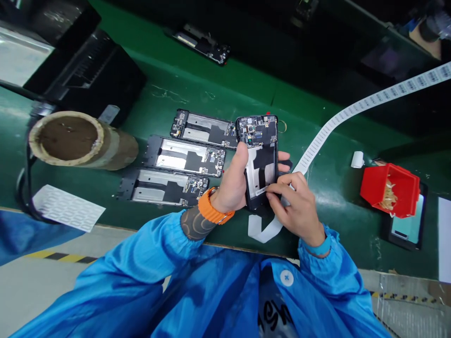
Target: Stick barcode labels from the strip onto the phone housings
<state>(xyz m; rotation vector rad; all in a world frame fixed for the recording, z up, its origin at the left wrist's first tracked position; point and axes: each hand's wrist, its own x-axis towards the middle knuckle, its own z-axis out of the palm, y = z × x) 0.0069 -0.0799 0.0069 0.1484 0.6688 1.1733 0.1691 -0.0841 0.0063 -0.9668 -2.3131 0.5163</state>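
Observation:
My left hand (pixel 234 180) is wrapped round an open phone chassis (pixel 259 150), holding it upright above the green bench (pixel 169 98); its circuit board faces me. My right hand (pixel 294 206) is pinched at the chassis's lower edge, pressing a small white label there. A long white label strip (pixel 355 110) runs from the upper right down under my right hand and curls at the bench edge. Three more open phone chassis (pixel 186 157) lie side by side to the left.
A cardboard tube (pixel 79 141) lies at the left beside a black machine (pixel 84 70). A red bin (pixel 391 188) of small pale parts sits on a phone at the right. A white label sheet (pixel 66 206) lies near the front left edge. Another chassis (pixel 202 44) rests farther back.

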